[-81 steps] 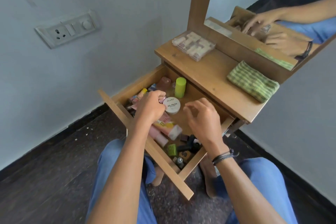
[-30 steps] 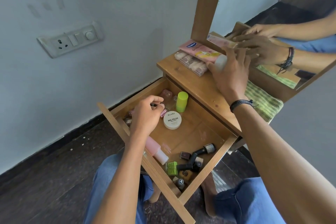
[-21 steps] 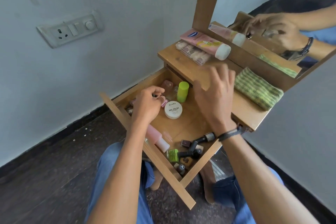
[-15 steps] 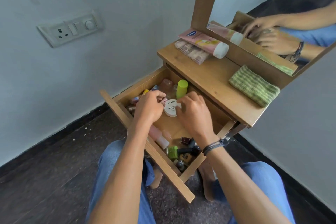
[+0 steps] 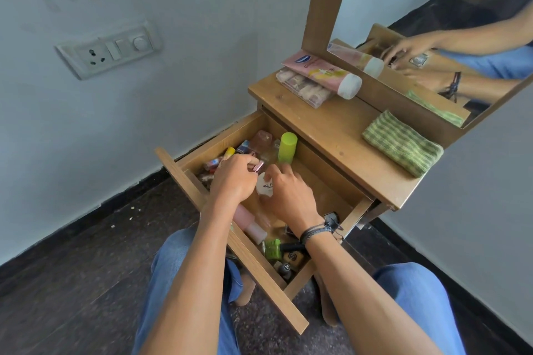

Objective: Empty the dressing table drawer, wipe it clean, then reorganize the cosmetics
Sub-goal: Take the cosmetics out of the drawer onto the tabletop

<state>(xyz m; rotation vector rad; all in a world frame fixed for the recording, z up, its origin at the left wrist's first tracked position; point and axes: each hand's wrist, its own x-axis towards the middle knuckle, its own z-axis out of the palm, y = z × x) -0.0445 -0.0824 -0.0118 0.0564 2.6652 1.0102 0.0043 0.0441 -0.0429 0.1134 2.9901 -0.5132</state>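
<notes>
The wooden drawer (image 5: 261, 277) is pulled open over my lap. My left hand (image 5: 232, 181) is in its far left part and pinches a small pink-capped item (image 5: 259, 166). My right hand (image 5: 290, 199) is beside it, fingers curled over a white round nail polish jar (image 5: 266, 187). A lime green bottle (image 5: 287, 147) stands just behind my hands. A pink bottle (image 5: 247, 220) lies along the front wall. Several small nail polish bottles (image 5: 284, 255) crowd the near right end. More small items (image 5: 245, 148) lie in the far left corner.
On the dressing table top (image 5: 331, 135) lie a pink tube (image 5: 320, 70) across a clear case (image 5: 302, 88) and a folded green striped cloth (image 5: 402, 143). A mirror (image 5: 418, 3) rises behind it. The wall with a socket (image 5: 109, 49) is at the left; dark floor lies below.
My right hand laid the pink tube on the clear case on the table top, then came back into the drawer onto the white jar. My left hand stayed in the drawer.
</notes>
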